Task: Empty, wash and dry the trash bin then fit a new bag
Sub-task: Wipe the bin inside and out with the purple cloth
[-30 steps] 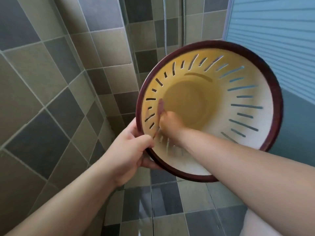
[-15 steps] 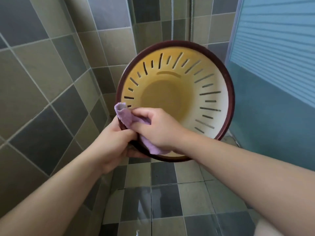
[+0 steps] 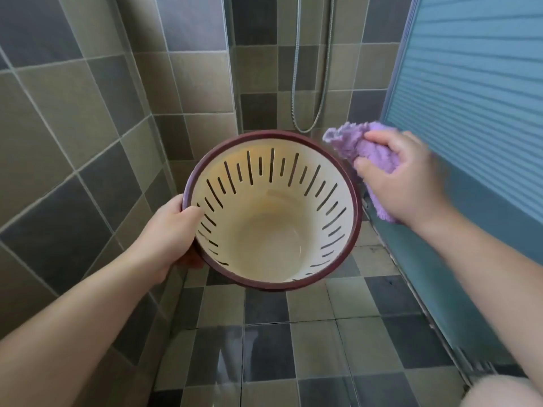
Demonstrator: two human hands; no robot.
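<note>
Bin (image 3: 273, 245) | left hand (image 3: 167, 233) grip clasps rim | right hand (image 3: 408, 180) grip clutches purple cloth (image 3: 367, 151)

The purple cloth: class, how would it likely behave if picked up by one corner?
The purple cloth probably droops limply: it bunches and folds inside the right hand. Its fluffy pile suggests it is light, soft and easy to grip.
</note>
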